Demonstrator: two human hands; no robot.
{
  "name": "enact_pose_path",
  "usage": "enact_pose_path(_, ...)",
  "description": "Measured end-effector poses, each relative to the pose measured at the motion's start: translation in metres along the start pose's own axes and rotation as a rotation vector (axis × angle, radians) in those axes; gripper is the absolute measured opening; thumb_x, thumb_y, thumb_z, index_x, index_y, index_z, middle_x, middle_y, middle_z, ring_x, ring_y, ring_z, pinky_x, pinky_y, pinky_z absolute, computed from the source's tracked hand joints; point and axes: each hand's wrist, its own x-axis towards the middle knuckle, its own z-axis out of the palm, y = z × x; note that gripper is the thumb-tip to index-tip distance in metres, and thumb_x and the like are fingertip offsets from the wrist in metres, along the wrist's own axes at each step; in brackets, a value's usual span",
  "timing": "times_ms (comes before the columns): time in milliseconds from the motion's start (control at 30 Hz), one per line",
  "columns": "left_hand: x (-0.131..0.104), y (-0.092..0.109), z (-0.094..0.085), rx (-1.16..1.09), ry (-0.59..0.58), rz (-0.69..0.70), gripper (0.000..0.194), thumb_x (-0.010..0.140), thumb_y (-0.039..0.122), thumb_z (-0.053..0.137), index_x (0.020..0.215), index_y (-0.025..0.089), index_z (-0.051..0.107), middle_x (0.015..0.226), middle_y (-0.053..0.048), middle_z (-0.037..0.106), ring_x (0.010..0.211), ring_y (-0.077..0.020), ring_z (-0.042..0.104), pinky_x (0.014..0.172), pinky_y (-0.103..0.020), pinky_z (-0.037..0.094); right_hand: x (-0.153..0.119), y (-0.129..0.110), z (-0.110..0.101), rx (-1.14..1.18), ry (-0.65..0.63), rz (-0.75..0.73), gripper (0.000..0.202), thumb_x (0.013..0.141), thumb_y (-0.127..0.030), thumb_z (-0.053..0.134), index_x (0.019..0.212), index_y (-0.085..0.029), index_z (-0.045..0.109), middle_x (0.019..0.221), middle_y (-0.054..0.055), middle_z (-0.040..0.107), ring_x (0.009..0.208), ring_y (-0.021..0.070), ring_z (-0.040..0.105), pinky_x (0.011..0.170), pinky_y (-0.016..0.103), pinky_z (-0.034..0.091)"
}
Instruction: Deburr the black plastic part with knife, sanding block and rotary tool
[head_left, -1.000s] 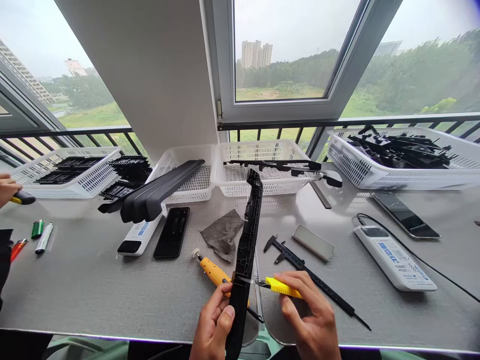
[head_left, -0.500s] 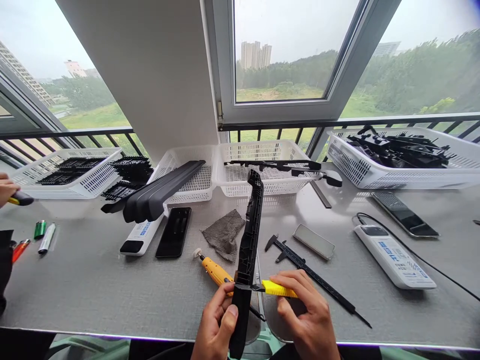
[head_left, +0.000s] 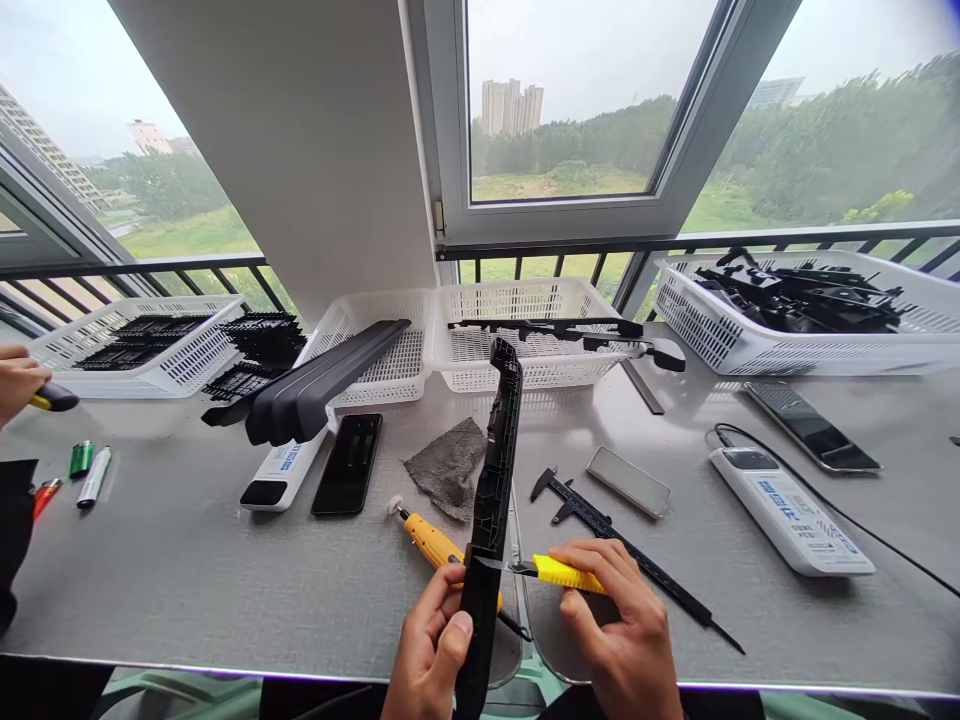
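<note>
My left hand (head_left: 435,640) is closed round the lower part of a long black plastic part (head_left: 496,480), which stands nearly upright with its ribbed inner side showing. In my right hand (head_left: 626,625) is a yellow utility knife (head_left: 562,573), its blade pointing left. The blade lies against or just over the part's edge, a little above my left fingers; whether it touches I cannot tell. Behind the part lies a yellow rotary tool (head_left: 431,540), partly hidden. A grey cloth (head_left: 448,465) is on the table just left of the part, and a black caliper (head_left: 622,545) is to the right.
White baskets (head_left: 517,378) line the back; the right basket (head_left: 795,352) holds black parts. Several long black covers (head_left: 322,385) lean on another basket. Phones (head_left: 346,465) and white devices (head_left: 787,510) lie about. Another person's hand (head_left: 21,380) holds a tool at far left.
My right hand and the knife have shifted slightly right, and more of the blade shows. The black part has tilted a little left. The other person's hand has moved slightly right.
</note>
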Motion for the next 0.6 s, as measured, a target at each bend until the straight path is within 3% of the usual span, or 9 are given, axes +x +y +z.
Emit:
enact_pose_path(400, -0.002, 0.006, 0.003, 0.049, -0.003, 0.034, 0.056, 0.087, 0.064, 0.085, 0.121, 0.021, 0.077, 0.113, -0.012, 0.086, 0.101, -0.0296, 0.078, 0.094, -0.035, 0.061, 0.007, -0.011, -0.002, 0.095, 0.034, 0.053, 0.018, 0.096, -0.023, 0.068, 0.103, -0.029, 0.083, 0.098, 0.001, 0.081, 0.089, 0.0227, 0.075, 0.081, 0.033, 0.060)
enact_pose_path(533, -0.002, 0.007, 0.006, 0.040, 0.018, 0.024, 0.061, 0.083, 0.064, 0.089, 0.127, 0.023, 0.077, 0.116, -0.011, 0.085, 0.097, -0.0273, 0.077, 0.098, -0.036, 0.062, -0.007, -0.019, -0.002, 0.193, 0.001, 0.157, 0.018, 0.100, -0.027, 0.068, 0.109, -0.030, 0.083, 0.103, 0.001, 0.081, 0.092, 0.0205, 0.077, 0.085, 0.028, 0.060)
enact_pose_path(600, -0.002, 0.005, 0.007, 0.016, 0.023, 0.028, 0.062, 0.082, 0.063, 0.091, 0.127, 0.023, 0.079, 0.113, -0.011, 0.085, 0.083, -0.0233, 0.074, 0.100, -0.039, 0.062, -0.021, -0.024, -0.002, 0.233, -0.016, 0.163, 0.018, 0.100, -0.027, 0.068, 0.109, -0.029, 0.083, 0.099, 0.002, 0.081, 0.086, 0.0196, 0.077, 0.082, 0.026, 0.060)
